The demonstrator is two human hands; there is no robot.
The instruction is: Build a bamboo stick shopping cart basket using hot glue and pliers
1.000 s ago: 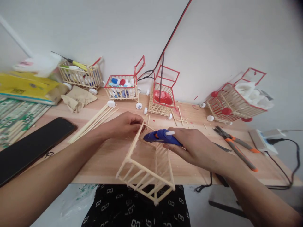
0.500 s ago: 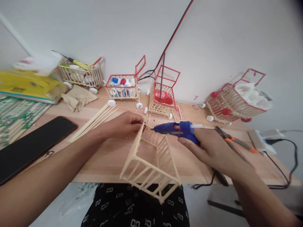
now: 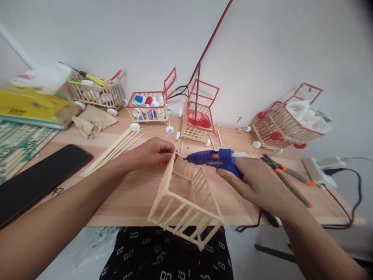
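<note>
Nearest, an unpainted cage-like frame of pale wooden sticks (image 3: 186, 202) overhangs the light wooden table's (image 3: 131, 198) front edge. The left hand (image 3: 151, 153) pinches its far top corner (fingertips clamped on the sticks). Just right of that pinch, the right hand (image 3: 259, 182) grasps a blue hot glue gun (image 3: 214, 158), nozzle at the corner. Beyond lie orange-handled pliers (image 3: 287, 177).

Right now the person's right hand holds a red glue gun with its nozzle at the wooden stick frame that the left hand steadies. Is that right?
Not quite. The head view shows the glue gun is blue, not red. The right hand holds it at the stick frame, steadied by the left hand.
</note>
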